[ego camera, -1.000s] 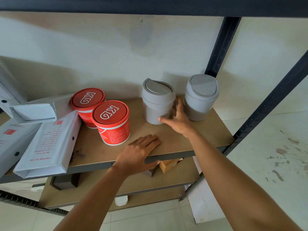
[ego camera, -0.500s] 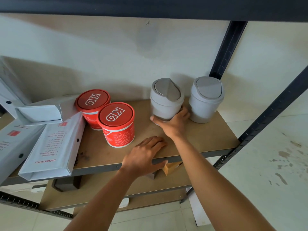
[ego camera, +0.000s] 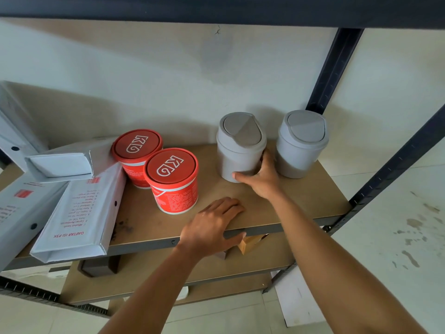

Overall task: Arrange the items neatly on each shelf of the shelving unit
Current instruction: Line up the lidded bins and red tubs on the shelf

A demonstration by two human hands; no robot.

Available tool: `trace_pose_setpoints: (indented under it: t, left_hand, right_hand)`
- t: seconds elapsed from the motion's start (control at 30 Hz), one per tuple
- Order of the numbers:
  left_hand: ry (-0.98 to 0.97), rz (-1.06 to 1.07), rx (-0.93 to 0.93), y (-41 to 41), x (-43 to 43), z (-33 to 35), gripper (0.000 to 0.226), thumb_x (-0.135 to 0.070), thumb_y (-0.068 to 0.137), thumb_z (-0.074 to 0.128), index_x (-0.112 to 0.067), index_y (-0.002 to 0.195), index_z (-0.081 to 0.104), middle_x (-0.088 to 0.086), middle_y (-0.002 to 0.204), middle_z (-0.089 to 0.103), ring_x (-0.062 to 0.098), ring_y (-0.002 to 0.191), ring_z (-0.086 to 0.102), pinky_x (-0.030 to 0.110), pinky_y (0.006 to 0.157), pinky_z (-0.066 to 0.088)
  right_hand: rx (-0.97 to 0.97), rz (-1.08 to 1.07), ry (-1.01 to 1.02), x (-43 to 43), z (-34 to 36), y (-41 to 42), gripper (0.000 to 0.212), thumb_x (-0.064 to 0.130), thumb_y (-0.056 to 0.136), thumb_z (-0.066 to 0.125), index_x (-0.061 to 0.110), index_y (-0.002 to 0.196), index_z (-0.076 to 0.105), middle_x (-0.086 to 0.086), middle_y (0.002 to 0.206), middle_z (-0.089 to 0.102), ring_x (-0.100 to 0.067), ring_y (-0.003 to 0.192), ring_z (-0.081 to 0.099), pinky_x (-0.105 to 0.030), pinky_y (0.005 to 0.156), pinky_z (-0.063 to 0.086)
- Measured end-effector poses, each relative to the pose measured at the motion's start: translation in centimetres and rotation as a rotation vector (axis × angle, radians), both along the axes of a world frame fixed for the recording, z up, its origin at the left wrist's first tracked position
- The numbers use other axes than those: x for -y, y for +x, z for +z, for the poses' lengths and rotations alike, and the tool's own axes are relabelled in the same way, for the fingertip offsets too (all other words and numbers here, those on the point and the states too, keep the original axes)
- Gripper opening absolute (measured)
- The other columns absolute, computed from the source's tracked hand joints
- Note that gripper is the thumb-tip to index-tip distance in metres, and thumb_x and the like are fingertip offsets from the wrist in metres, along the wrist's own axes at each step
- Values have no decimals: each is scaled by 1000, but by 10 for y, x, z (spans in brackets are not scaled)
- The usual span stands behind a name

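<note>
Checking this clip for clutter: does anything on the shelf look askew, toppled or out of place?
The white binders at the left lie toppled and crisscrossed, the front one jutting over the shelf edge. Dark stains mark the board beside it. The red tubs and grey bins stand upright; the right hand grips the left bin.

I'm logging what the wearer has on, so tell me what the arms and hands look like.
The left forearm and right forearm are bare to the frame's edge, so no sleeves show. The left grip and right grip are bare hands without gloves. No watch, bracelet or ring is visible on the parts in view.
</note>
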State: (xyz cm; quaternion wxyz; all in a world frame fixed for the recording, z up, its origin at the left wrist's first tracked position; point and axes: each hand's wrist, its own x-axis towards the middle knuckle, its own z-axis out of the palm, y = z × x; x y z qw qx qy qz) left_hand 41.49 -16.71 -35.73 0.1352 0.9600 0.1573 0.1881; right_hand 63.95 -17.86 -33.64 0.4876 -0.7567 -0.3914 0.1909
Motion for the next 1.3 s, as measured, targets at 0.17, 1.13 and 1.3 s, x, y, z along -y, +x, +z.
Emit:
trace_pose_setpoints:
  t: [0.17,1.13,1.3]
  left_hand:
    - [5,-7,-2,1,0,-1,60,-56,86,61,-25,137,56,-8,143,52,13,133,47,29,106,45]
    - [-598,632,523,-69,-39,22,113,-27,71,90,-17,158,18,5,155,38,20,142,39,44,117,37]
    - [-524,769,623,-44,-22,21,116,-36,66,93,-7,153,23,15,149,35,31,138,32,34,114,26]
  right_hand:
    - [7,-330,135,-17,-6,-46,124,37,48,101,9,147,32,-10,140,34,-22,126,39,-28,105,36]
    - [887,-10,-167,79,-35,-127,58,65,101,37,22,131,61,5,139,58,-20,134,51,-47,114,35]
    - [904,-33,-164,78,-38,-130,56,62,101,39,21,131,61,4,139,59,-21,134,52,-48,114,36]
